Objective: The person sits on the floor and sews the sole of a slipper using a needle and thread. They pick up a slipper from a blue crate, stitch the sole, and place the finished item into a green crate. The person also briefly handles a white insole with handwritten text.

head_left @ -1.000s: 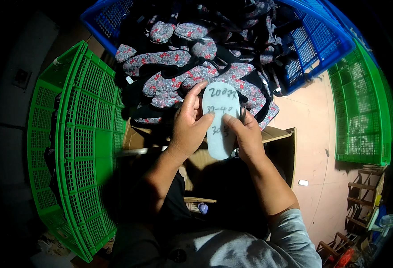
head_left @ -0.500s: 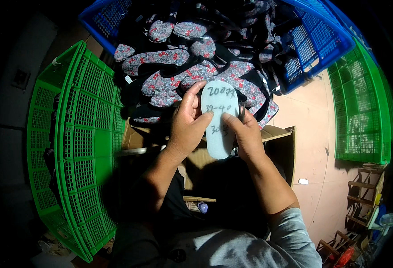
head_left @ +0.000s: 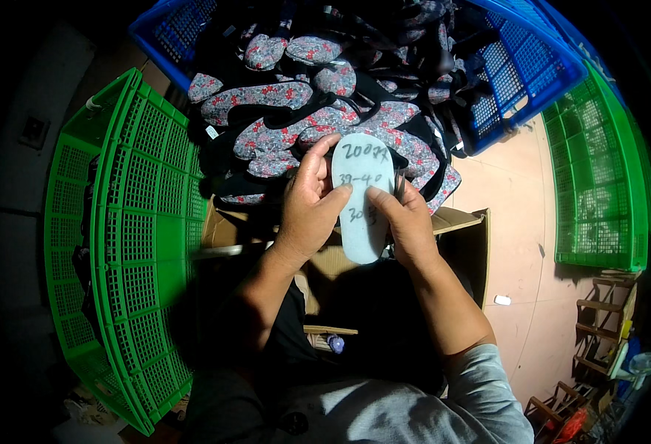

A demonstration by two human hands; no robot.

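A pale blue-white, sole-shaped insole (head_left: 362, 240) with dark handwriting on its face is held up in front of me. My left hand (head_left: 310, 200) grips its left edge, thumb on the face and fingers behind. On the opposite edge my right hand (head_left: 410, 218) pinches it the same way, its thumb lying on the face near the middle. Just beyond the hands lies a heap of floral-patterned slippers (head_left: 288, 137) with black parts, in grey, red and blue print. The insole's upper end overlaps the nearest of them in the view. My fingertips behind it are mostly hidden.
The heap lies in a blue plastic crate (head_left: 521, 81). An upright green crate (head_left: 144, 244) stands at left, another green crate (head_left: 599, 185) at right. Below my hands is an opened cardboard box (head_left: 458, 220). A small white object (head_left: 502, 300) and wooden racks (head_left: 599, 307) are on the right-hand floor.
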